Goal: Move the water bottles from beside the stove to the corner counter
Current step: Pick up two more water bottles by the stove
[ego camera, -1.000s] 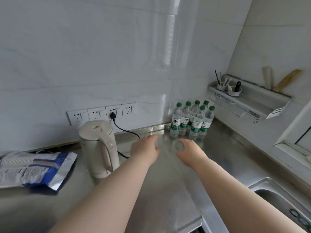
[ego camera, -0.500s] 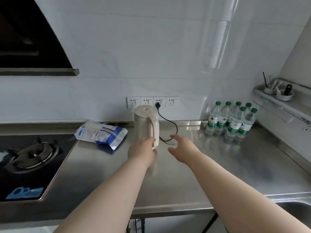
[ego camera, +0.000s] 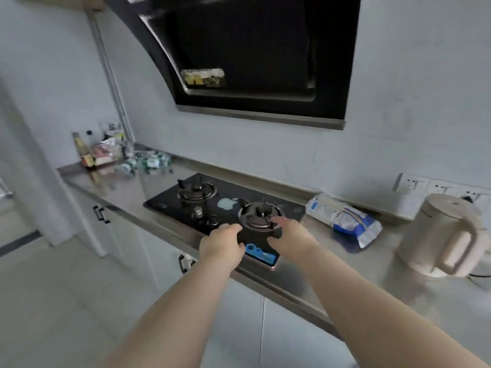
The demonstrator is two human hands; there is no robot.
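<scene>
Together, a person's left hand [ego camera: 221, 244] and right hand [ego camera: 288, 236] hang over the near edge of a black gas stove [ego camera: 231, 188]. Both hold nothing: the left has its fingers loosely curled, the right has its fingers spread and relaxed. The water bottles [ego camera: 150, 162], green-labelled and blurred, sit in a cluster on the steel counter [ego camera: 127, 187] beyond the stove's left end. They are close to the wall, well apart from both hands, and just beside sauce bottles and packets [ego camera: 98, 152]. A dark range hood [ego camera: 252, 62] hangs above the burners. Right of the stove lies a blue-and-white bag [ego camera: 342, 219]. Farther right stands a cream electric kettle [ego camera: 438, 235], below wall sockets [ego camera: 414, 183].
</scene>
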